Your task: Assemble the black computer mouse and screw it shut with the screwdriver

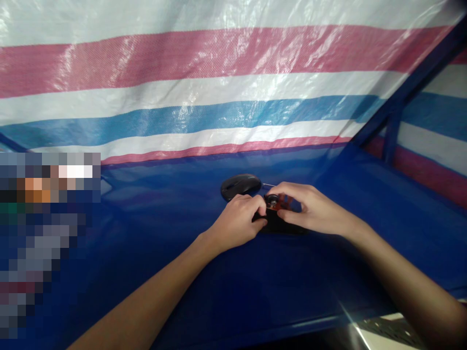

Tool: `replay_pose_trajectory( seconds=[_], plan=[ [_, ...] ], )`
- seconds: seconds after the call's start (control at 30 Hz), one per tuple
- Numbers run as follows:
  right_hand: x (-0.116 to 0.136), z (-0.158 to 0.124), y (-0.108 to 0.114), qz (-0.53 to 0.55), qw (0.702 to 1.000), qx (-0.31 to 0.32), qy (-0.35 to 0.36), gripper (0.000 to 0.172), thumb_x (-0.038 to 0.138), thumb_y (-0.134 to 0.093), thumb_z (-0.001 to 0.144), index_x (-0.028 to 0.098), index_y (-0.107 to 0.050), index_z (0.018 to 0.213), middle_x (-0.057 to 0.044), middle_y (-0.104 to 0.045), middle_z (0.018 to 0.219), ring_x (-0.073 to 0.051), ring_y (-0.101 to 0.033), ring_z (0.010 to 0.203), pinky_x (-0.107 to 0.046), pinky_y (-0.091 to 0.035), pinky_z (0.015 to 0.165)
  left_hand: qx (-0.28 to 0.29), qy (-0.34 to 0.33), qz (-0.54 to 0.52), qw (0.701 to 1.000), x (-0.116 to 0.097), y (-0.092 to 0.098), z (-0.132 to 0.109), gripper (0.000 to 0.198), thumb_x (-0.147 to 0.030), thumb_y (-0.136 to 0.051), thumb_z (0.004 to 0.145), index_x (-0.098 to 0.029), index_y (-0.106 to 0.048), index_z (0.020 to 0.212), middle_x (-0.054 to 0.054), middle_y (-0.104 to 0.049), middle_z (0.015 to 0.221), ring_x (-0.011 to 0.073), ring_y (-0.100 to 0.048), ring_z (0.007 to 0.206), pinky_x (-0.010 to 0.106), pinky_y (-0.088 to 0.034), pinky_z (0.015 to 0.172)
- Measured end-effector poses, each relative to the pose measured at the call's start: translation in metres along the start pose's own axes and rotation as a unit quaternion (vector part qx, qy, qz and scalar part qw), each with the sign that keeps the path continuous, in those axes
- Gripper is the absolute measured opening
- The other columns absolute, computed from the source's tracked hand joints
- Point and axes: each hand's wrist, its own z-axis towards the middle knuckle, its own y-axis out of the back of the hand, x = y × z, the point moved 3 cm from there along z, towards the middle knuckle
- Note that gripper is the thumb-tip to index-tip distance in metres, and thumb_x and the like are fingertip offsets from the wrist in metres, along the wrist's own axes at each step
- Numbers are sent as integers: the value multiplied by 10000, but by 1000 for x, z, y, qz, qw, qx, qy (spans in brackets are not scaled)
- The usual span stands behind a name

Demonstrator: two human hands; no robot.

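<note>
An opened computer mouse base, black, lies in front of me with a scroll wheel and a reddish-brown circuit board showing. My left hand grips its left end, fingers curled and thumb pressed in. From the right, my right hand reaches round the base, thumb on the near side and fingers over the far side by the wheel. Just behind my left hand rests a rounded, glossy black mouse cover. A thin light wire shows between the cover and my right fingers.
The blue tabletop has a front edge near the bottom. Striped plastic sheeting hangs behind it, and a blue metal frame slants up at the right. A pixelated patch blurs the left side.
</note>
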Motion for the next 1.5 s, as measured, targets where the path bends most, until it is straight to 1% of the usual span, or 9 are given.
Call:
replay_pose_trajectory(
  seconds=[0.17, 0.3, 0.47, 0.7, 0.83, 0.97, 1.1, 1.27, 1.5],
  plan=[
    [5, 1, -2, 6, 1000, 20, 16, 281, 127, -571, 751, 231, -592, 1012, 2, -647, 959, -148, -616, 854, -244, -447, 757, 0, 34, -34, 999, 1, 0, -1, 160, -200, -620, 740, -208, -467, 788, -14, -618, 813, 178, -585, 800, 301, -415, 744],
    [7, 1, -3, 6, 999, 27, 17, 301, 110, -573, 738, 238, -589, 1010, 7, -649, 957, -144, -618, 851, -240, -447, 753, -6, 40, -58, 997, 1, 0, -2, 185, -197, -601, 738, -214, -435, 815, -16, -589, 804, 170, -588, 790, 287, -436, 724],
    [8, 1, -2, -4, 999, 15, 31, 315, 119, -590, 733, 236, -593, 1026, -5, -660, 976, -157, -618, 885, -253, -449, 777, -11, 47, -86, 995, 2, -1, -1, 232, -164, -577, 737, -223, -417, 895, 2, -600, 886, 182, -606, 869, 309, -455, 768],
    [11, 2, -2, -10, 999, 24, 42, 294, 121, -585, 738, 228, -601, 1011, -20, -659, 972, -167, -614, 875, -269, -453, 768, -40, 46, -127, 990, 5, -3, -1, 305, -138, -571, 735, -220, -412, 983, 31, -617, 972, 181, -612, 943, 330, -475, 846],
    [18, 3, -4, -27, 998, 32, 51, 226, 102, -576, 737, 213, -605, 933, -21, -649, 909, -163, -606, 827, -272, -449, 748, -30, 51, -146, 987, 7, -4, 0, 421, -129, -567, 742, -211, -404, 1121, 41, -644, 982, 189, -622, 952, 342, -476, 859],
    [20, 4, -6, -39, 996, 39, 64, 235, 98, -567, 745, 212, -612, 946, -31, -647, 916, -174, -596, 841, -297, -440, 780, -19, 61, -146, 987, 8, -3, -1, 498, -151, -580, 744, -200, -395, 1203, 57, -642, 1028, 196, -620, 965, 344, -473, 866],
    [19, 4, -8, -44, 996, 45, 68, 220, 101, -545, 768, 216, -617, 941, -33, -648, 905, -174, -592, 831, -311, -436, 789, 4, 63, -154, 986, 8, -2, 0, 499, -170, -577, 759, -193, -407, 1227, 61, -641, 1037, 201, -612, 986, 349, -460, 886],
    [20, 5, -7, -44, 996, 38, 69, 200, 87, -542, 759, 219, -612, 892, -18, -643, 865, -159, -584, 794, -296, -432, 769, 41, 66, -180, 981, 9, 1, 0, 586, -175, -637, 713, -208, -409, 1251, 60, -634, 1091, 218, -600, 1034, 355, -457, 895],
    [20, 4, -7, -62, 994, 49, 69, 206, 84, -550, 746, 213, -615, 894, -11, -629, 834, -154, -574, 772, -297, -417, 787, 42, 57, -184, 980, 8, 2, 0, 493, -150, -607, 723, -205, -470, 1193, 60, -624, 1114, 217, -594, 1038, 357, -457, 896]
  ],
)
